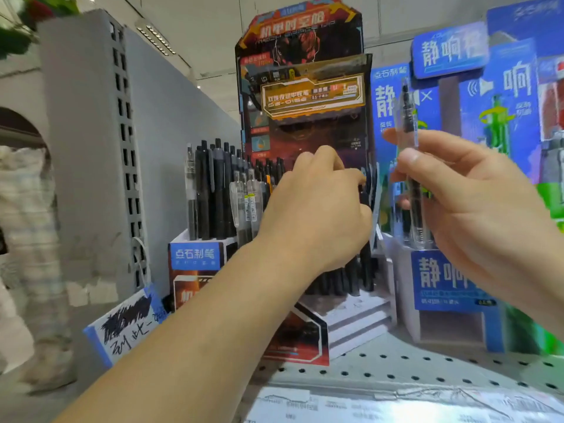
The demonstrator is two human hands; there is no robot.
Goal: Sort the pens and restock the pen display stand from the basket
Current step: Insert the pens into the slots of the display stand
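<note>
Restocking looks partly done: the stand (302,123) at frame centre already holds many pens (219,190). The left hand (317,209) curls among the black pens there, exact grip hidden; the right hand (464,190) pinches a clear pen (409,117) upright at right, not yet placed. No basket shows.

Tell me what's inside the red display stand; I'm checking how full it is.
The red display stand holds upright black pens and a few clear pens on its left side. The left hand covers the middle, so those slots cannot be seen.
</note>
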